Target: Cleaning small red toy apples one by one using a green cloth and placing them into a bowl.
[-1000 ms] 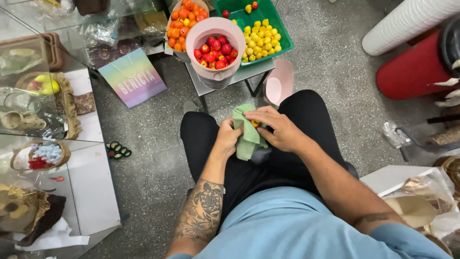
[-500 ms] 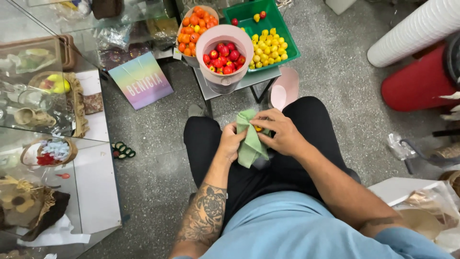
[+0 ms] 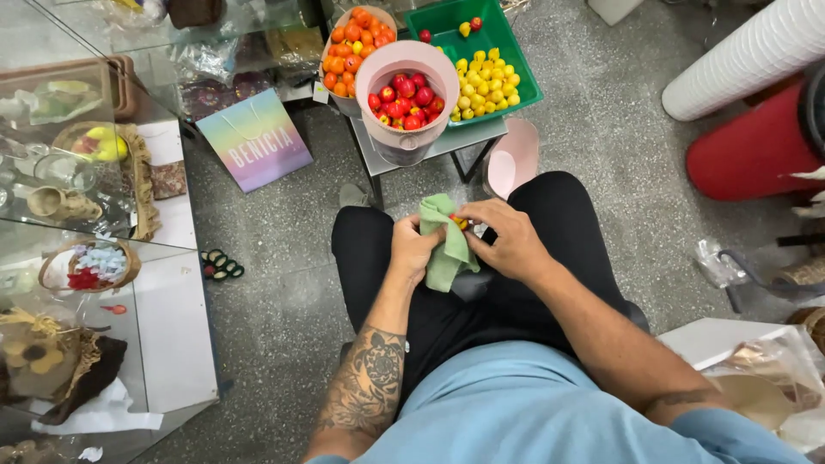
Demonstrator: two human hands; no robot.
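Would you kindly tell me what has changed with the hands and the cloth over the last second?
Very little. The left hand and right hand still grip the green cloth over the lap, the right fingertips still pinching a small yellow-orange fruit at its top edge. The cloth now hangs a little more unfolded. The pink bucket of red fruit, the orange fruit and the green tray stayed put.
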